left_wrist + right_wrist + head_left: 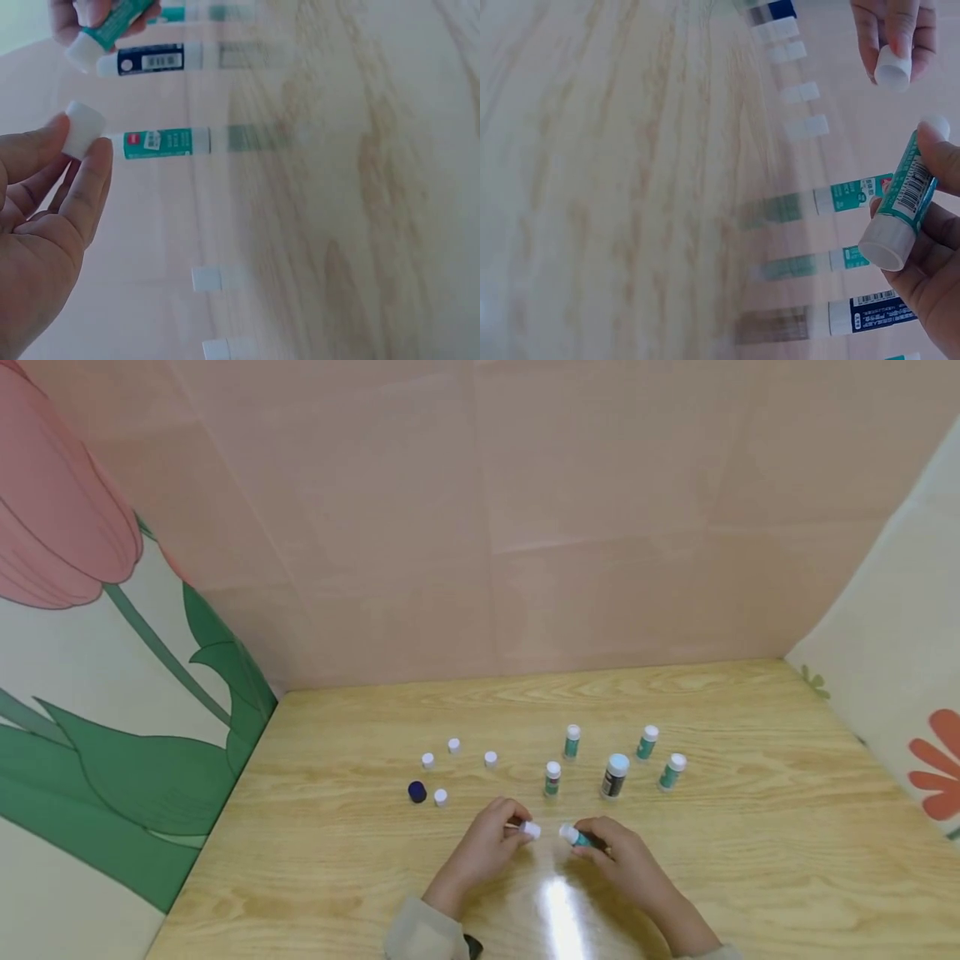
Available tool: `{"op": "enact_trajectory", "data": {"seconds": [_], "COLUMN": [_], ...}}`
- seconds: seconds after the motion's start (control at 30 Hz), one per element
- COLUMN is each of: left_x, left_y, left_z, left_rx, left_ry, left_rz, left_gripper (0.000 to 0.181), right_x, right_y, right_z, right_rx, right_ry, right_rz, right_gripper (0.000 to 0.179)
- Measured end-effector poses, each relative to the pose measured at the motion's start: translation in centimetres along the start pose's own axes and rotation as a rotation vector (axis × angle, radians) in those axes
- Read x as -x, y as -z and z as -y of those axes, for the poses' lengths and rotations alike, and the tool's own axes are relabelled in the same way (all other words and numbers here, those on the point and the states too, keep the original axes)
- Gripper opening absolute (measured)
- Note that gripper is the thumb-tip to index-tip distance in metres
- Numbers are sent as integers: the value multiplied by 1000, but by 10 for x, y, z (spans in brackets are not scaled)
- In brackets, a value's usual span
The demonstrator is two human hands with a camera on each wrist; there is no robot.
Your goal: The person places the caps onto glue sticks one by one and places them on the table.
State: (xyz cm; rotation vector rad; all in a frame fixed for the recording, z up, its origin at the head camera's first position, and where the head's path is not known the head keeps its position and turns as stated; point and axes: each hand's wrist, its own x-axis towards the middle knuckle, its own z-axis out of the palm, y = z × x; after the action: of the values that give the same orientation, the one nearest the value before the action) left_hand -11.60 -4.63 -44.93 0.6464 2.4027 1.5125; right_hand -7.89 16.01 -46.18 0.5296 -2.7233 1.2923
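Note:
My left hand (483,847) pinches a small white cap (84,130) between thumb and fingertips. The cap's hollow end shows in the right wrist view. Across a small gap, my right hand (628,860) grips a green glue stick (907,191) with a barcode label. This glue stick lies tilted in the fingers, one white end towards the left hand in the head view. Cap and glue stick are apart, both held above the table. Just beyond the hands stand a green glue stick (552,779) and a thicker dark blue glue stick (614,777).
More green glue sticks stand upright behind and to the right, one at the back (572,742) and another at the right (672,772). On the left lie several loose white caps (441,797) and a dark blue cap (417,792). A pink cloth backdrop (487,568) rises behind the wooden table (315,860).

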Motion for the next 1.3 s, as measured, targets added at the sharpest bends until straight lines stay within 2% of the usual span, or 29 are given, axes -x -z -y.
{"op": "enact_trajectory", "data": {"seconds": [0.27,0.7,1.0,1.3], "left_x": [2,2,2,4], "left_y": [-1,-4,-8,-10], "left_z": [-1,-3,-3,-6], "left_rx": [11,37,27,21], "left_ry": [11,-40,-66,-45], "left_rz": [-6,12,16,21], "left_gripper": [13,13,12,12], "right_x": [3,0,0,1], "right_y": [-3,-7,-8,-9], "right_z": [-2,-3,-2,-1], "right_rx": [6,19,4,-10], "right_ry": [40,122,102,162], "right_rz": [-9,-48,-25,-41], "right_gripper": [18,22,22,23]}}
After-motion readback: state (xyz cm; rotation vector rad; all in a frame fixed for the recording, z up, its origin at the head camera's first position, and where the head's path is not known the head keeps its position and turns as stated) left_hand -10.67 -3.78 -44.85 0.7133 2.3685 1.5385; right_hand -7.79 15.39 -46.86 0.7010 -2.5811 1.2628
